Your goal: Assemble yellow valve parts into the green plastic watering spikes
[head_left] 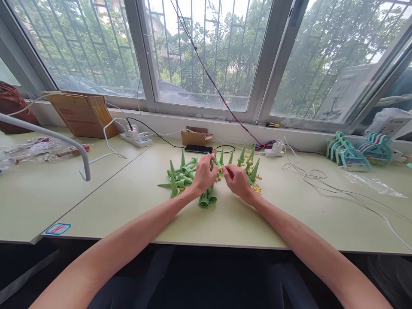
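Observation:
Over the middle of the desk, my left hand (205, 175) is closed, with a bit of green plastic showing between its fingers, seemingly a plant watering spike. Facing it, my right hand (237, 180) pinches thumb and fingertips together; what they hold is too small to make out. Below my left hand lie two hollow green tubes (204, 201), open ends towards me. A pile of green watering spikes (182, 174) spreads to the left. On the right, several spikes with yellow valves (253, 171) stand upright beside loose yellow valve pieces (256, 188).
Behind the pile lie a black phone (198, 149) and a small open cardboard box (195, 137). Power strips (137, 138) and cables run along the sill. Green hangers (350, 154) sit at right, a large carton (82, 113) at left. A white curved bar (58, 134) crosses the left side.

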Motion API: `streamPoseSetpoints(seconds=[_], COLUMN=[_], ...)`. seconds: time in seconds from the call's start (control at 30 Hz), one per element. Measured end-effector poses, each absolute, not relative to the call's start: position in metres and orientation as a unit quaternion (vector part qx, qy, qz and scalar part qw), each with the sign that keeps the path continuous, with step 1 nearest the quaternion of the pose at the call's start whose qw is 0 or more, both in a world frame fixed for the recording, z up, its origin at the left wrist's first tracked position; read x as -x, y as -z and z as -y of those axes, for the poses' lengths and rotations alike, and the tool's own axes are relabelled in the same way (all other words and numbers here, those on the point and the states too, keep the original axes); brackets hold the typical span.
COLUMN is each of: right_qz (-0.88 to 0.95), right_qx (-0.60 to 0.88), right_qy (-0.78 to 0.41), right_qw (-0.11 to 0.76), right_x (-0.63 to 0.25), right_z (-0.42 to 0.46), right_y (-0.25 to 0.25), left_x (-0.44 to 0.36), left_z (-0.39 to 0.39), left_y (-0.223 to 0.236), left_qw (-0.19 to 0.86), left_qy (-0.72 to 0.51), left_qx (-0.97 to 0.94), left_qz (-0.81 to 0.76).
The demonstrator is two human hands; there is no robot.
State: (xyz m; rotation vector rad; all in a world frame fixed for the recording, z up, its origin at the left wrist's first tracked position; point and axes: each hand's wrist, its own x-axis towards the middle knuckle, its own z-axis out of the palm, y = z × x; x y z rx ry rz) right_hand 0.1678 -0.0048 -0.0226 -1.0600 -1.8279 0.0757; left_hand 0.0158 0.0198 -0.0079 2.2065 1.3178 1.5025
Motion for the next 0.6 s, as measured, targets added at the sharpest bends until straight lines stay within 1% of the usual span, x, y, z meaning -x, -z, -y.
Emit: streamPoseSetpoints(seconds=[0.6], right_qz=[0.742], right_qx=[0.434], right_qy=[-0.016], right_qw=[0.510], right_x=[-0.1670], right_z=[0.0073], right_y=[0.0200], left_x=[-0.0153], left_z=[-0.0178], left_y=[0.0075], left_qw=[0.094], left_qy=[-0.494], left_qx=[-0.747], left_qz=[-0.434])
